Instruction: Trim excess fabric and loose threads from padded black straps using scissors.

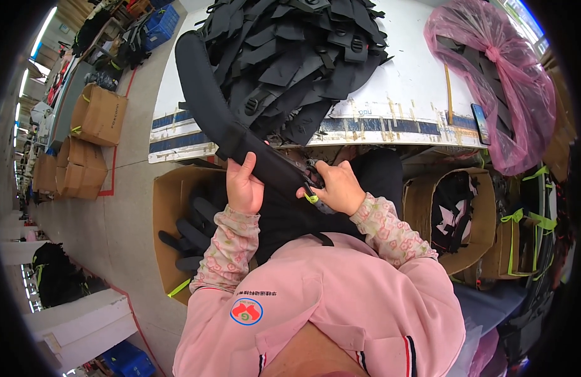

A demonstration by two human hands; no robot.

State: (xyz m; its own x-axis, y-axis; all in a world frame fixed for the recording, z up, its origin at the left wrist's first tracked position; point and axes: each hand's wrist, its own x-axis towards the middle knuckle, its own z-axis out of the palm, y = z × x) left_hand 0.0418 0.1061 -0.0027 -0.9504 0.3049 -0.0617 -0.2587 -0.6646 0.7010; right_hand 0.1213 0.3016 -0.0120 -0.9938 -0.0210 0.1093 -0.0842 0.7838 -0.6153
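My left hand (243,184) grips a long black padded strap (205,94) that runs up and left from my lap toward the table. My right hand (337,186) holds the strap's lower end, where a narrow webbing piece and a small buckle (315,188) sit; a yellow-green band is on one finger. Both hands are close together in front of my pink jacket. A heap of black strap pieces with buckles (303,56) lies on the white table (403,81) just beyond.
A pink plastic bag (498,81) of black parts rests on the table's right. An open cardboard box (171,220) with black straps stands at my left, and more boxes (457,213) at my right. Cartons (95,116) line the floor on the left. A phone (480,123) lies on the table.
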